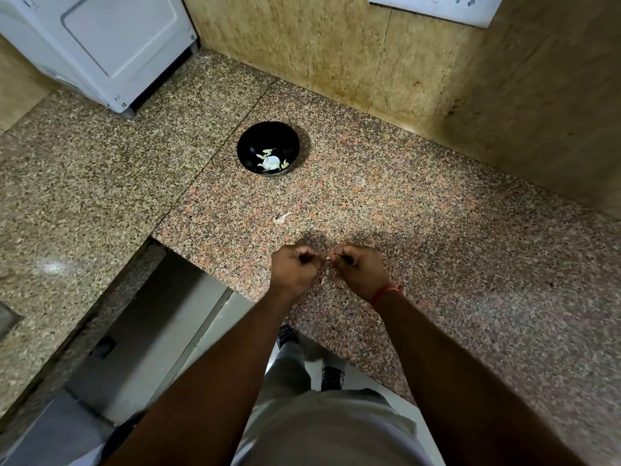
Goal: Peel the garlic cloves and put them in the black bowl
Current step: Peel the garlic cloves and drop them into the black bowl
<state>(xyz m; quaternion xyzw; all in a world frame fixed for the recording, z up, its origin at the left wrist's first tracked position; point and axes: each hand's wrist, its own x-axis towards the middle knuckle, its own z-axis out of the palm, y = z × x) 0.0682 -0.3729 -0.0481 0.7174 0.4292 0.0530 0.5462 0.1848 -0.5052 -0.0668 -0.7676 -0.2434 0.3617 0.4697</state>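
Note:
A black bowl [267, 142] stands on the granite counter [403, 213] and holds several pale garlic pieces [270, 160]. My left hand [294, 269] and my right hand [361, 272] are close together above the counter's near edge, both with curled fingers. Between their fingertips a small pale garlic clove [327, 257] shows, pinched by my right hand; whether my left hand still touches it I cannot tell. A bit of garlic skin [321, 280] lies under the hands. One loose scrap of peel [281, 217] lies on the counter between the hands and the bowl.
A white appliance [100, 45] stands at the back left. A stone wall [369, 62] runs behind the bowl and along the right. The counter drops off at the lower left to a floor, where my shoes [331, 378] show.

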